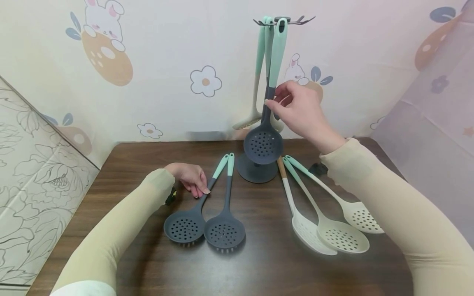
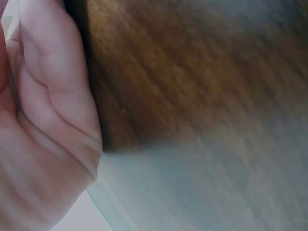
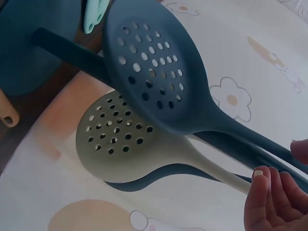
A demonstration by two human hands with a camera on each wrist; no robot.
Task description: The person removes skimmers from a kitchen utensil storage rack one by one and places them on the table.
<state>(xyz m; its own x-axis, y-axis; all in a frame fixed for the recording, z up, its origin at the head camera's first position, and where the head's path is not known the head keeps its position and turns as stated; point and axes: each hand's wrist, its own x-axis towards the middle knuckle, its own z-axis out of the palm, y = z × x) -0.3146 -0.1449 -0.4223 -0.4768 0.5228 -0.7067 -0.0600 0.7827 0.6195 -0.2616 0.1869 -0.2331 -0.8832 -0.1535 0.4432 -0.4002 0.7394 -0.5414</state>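
A dark grey skimmer (image 1: 263,144) with a mint handle end hangs at the front of the stand's hook ring (image 1: 301,21). My right hand (image 1: 301,107) pinches its handle between thumb and fingers. Behind it a cream skimmer (image 3: 122,139) and another dark utensil hang, partly hidden. On the table, my left hand (image 1: 190,179) pinches the handle of a grey skimmer (image 1: 184,227) lying at the left. A second grey skimmer (image 1: 224,232) lies beside it, their heads touching. The left wrist view shows only the curled hand and blurred wood.
The stand's round dark base (image 1: 257,174) sits at the table's back. Right of it lie a white skimmer (image 1: 309,234) with a wooden handle end and two cream skimmers (image 1: 342,235) with mint handles, partly under my right sleeve. A patterned wall backs the brown table (image 1: 259,271).
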